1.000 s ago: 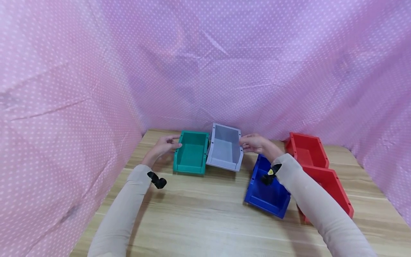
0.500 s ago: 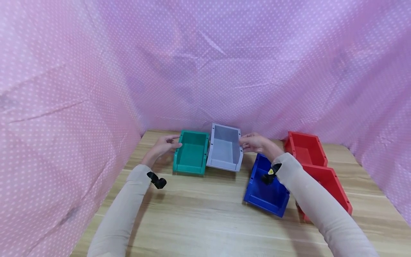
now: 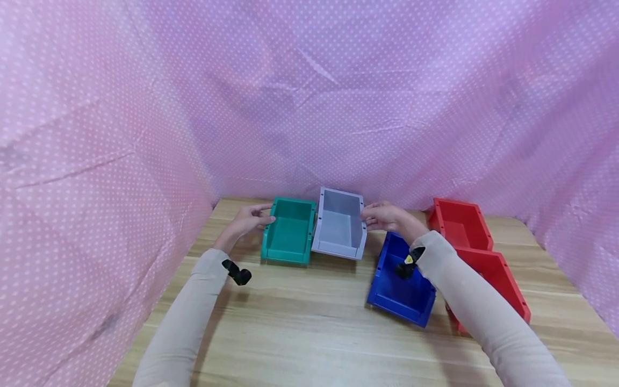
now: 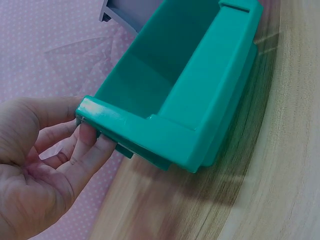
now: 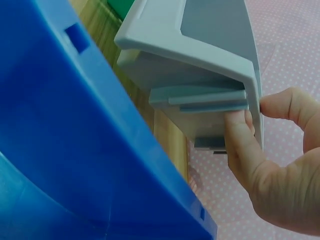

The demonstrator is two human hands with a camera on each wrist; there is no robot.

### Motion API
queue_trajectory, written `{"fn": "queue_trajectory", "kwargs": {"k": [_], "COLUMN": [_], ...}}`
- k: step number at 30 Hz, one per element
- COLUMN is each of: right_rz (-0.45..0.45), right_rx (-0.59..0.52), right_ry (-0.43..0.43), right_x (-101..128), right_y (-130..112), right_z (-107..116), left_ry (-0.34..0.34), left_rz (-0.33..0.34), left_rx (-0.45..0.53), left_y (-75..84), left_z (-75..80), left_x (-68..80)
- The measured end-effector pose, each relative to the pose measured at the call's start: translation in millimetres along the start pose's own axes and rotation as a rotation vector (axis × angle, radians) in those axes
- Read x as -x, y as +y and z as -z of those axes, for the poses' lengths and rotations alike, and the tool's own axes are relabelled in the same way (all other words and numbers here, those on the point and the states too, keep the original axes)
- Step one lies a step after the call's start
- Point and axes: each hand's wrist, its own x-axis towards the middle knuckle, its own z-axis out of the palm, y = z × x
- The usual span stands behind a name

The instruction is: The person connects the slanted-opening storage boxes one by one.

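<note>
A teal bin (image 3: 289, 236) sits at 9 o'clock of a grey bin (image 3: 338, 227). One blue bin (image 3: 400, 285), two red bins (image 3: 461, 223), light wood-grain table (image 3: 300, 322), pink white-dotted cloth (image 3: 309, 97), beige sleeves (image 3: 179, 328).

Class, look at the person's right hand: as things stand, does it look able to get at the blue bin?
Probably yes. The right hand grips the grey bin, and the blue bin lies right under that forearm with nothing between; the hand would need to release the grey bin first.
</note>
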Motion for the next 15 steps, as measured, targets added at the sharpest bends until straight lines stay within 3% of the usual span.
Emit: {"fn": "queue_trajectory", "kwargs": {"k": [8, 15], "right_rz": [0.003, -0.002], "right_rx": [0.002, -0.029], "right_ry": [0.025, -0.007], "right_x": [0.7, 0.5], "right_y": [-4.3, -0.7], "right_z": [-1.3, -3.3], "left_ry": [-0.001, -0.008], "left_rz": [-0.015, -0.013], "left_rx": [-0.016, -0.02], "left_y": [1.9, -3.3], "left_z": [2.6, 1.4], "left_x": [-2.1, -1.8]}}
